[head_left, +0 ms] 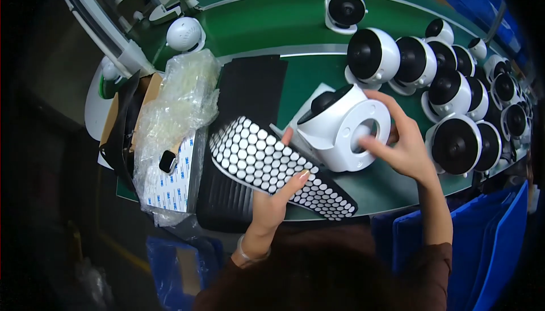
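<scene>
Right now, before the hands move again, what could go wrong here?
The white device sits tilted, with the right hand only at its ring-shaped base, so it might tip or slip.

The left hand pinches the dotted sheet close beside that device, so the sheet could bend or brush against it.

A round black-faced unit stands near the right forearm; an outward swing might knock it.

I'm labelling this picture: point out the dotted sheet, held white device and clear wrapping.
Dotted sheet (273, 163), head view: dotted face.
Held white device (343, 145), head view: ring base.
Clear wrapping (177, 106), head view: crumpled middle.
</scene>
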`<state>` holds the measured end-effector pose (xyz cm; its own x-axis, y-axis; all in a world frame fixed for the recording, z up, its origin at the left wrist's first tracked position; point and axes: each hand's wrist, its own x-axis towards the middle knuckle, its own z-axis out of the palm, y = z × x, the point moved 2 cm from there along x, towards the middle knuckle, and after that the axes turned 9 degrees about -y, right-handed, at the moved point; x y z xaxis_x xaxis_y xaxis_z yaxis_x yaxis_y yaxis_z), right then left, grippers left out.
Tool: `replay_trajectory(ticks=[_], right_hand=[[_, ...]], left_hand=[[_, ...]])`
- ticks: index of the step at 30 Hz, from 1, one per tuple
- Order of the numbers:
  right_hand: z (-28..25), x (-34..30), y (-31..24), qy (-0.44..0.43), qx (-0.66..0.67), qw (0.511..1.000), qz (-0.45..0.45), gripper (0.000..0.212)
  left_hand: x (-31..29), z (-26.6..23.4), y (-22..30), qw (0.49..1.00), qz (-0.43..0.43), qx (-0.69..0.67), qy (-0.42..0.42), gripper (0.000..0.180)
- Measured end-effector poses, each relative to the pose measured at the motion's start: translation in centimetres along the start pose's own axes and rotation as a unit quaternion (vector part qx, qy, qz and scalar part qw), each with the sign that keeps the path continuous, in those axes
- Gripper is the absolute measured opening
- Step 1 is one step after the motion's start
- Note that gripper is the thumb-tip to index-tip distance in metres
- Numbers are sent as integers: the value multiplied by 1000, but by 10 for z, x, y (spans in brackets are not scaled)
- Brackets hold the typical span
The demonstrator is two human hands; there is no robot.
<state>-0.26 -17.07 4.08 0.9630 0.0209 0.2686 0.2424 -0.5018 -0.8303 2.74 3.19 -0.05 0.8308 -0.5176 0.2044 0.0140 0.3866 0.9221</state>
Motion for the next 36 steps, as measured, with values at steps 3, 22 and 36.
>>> replay_trajectory(ticks=[3, 22, 36], right_hand=[[-10, 18, -23, -15, -52, 998, 23, 41], [6, 39, -48, -91, -331, 929, -139, 34], [40, -45, -38, -25, 4, 1000, -3, 19]], left_hand=[[-1, -2, 0, 999, -19, 29, 21, 73], [-12, -4, 8, 998, -3, 15, 65, 26], [-24, 16, 4, 992, 107, 57, -21, 35]])
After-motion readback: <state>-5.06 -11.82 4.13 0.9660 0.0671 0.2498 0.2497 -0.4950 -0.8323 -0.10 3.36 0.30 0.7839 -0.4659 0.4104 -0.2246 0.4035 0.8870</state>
